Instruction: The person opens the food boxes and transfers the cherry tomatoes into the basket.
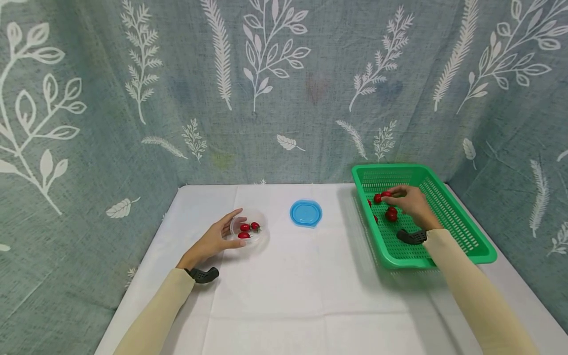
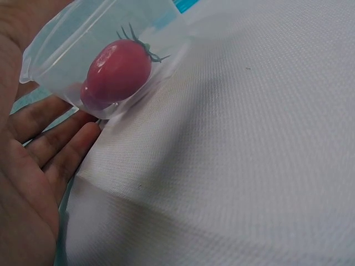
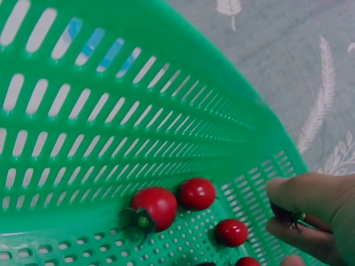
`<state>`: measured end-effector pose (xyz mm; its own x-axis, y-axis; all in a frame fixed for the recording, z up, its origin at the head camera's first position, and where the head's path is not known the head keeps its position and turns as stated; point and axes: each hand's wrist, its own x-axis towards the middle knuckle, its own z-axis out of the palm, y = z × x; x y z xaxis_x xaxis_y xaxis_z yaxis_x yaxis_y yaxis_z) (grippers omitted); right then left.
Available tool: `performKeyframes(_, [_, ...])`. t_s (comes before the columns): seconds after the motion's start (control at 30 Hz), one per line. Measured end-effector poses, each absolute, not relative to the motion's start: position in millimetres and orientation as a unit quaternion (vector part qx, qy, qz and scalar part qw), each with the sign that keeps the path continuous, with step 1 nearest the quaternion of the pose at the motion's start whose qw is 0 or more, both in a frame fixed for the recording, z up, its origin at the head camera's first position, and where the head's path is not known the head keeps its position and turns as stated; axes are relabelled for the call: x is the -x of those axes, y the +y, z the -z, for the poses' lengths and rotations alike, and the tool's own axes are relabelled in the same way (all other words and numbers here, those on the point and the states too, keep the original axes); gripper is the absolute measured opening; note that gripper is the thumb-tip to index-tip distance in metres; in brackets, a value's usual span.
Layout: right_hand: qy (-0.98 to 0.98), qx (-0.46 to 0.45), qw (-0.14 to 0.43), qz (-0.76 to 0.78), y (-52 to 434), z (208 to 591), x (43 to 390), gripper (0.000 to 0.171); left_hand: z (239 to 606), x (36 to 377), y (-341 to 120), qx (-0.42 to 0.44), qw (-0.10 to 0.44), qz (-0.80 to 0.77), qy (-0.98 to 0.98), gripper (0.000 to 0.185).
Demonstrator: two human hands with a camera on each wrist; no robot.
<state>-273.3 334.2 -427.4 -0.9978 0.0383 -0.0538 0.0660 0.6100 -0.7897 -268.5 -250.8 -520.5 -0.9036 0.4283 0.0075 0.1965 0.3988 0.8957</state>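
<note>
White-clothed table [image 1: 284,296]: my left hand [image 1: 213,242], fingers relaxed, steadies the clear cup [image 1: 254,228] of tomatoes, while my right hand [image 1: 410,203] pinches a cherry tomato [image 3: 289,215] inside the green basket [image 1: 461,231].

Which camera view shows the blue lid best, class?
The head view: the blue lid lies whole on the white table, between clear tub and green basket. The left wrist view shows only a sliver; the right wrist, none.
</note>
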Motion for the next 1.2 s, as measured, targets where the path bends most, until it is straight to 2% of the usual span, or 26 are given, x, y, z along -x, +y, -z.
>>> performKeyframes(0.63, [0.904, -0.018, 0.014, 0.426, 325.8, 420.1, 268.8, 0.049, 517.2, 264.7, -248.7, -0.181, 0.115, -0.520, 0.827, 0.104])
performKeyframes(0.87, [0.899, 0.007, 0.017, 0.437, 296.9, 406.8, 269.9, 0.048, 519.1, 266.0, -249.6, -0.184, 0.114, -0.525, 0.823, 0.104])
performKeyframes(1.2, [0.894, 0.077, 0.010, 0.442, 248.2, 396.3, 270.6, 0.036, 519.0, 266.4, -250.2, -0.188, 0.113, -0.522, 0.824, 0.102])
